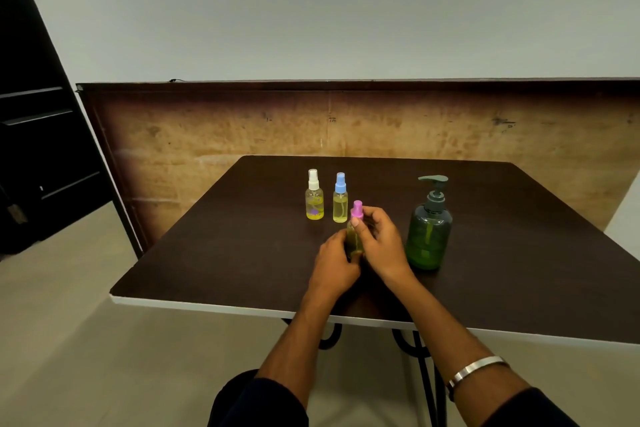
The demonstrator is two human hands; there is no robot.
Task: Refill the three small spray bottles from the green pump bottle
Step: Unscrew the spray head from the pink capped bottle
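Pink-capped spray bottle (355, 234) upright mid tabletop (207, 253), between both hands. Left hand (337, 262) grips its body, right hand (379, 239) fingers curl at the pink top. Tip: hold body steady, twist only the cap, keep upright; green pump bottle (429, 236) stands just right.

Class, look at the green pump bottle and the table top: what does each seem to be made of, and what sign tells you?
Green pump bottle: probably glossy translucent plastic; the dip tube shows through its wall. Table top: likely dark matte wood-look laminate with a pale edge band.

Both arms reach forward, left hand (335, 265) and right hand (382, 241) curled together.
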